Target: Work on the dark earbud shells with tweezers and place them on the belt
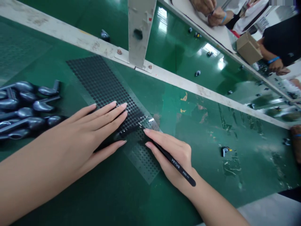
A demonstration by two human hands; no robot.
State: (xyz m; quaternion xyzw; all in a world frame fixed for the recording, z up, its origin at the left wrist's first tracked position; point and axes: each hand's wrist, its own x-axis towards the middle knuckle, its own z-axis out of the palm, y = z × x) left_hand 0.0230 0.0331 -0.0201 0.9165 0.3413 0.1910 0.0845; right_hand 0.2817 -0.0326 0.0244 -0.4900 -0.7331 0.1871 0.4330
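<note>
A clear sheet carrying rows of small black dots [103,78] lies slantwise on the green work surface. My left hand [91,131] rests flat on it, fingers stretched out and thumb apart. In my right hand [174,150] is a pair of black tweezers [175,163], pinched between thumb and fingers. Their tips touch or hover just over the sheet's near rows; I cannot tell which. Toward its near end the sheet shows a paler, dotted strip. Left of my left hand lies a pile of glossy dark-blue earbud-shaped casings [28,100], partly hidden by my forearm.
A white rail [176,81] and an upright post [141,34] run behind the sheet. One small casing with a yellow tip [225,151] lies at right. Beyond the rail, a conveyor [174,47] carries scattered parts. Co-workers' hands [216,15] and a cardboard box [248,48] are across it.
</note>
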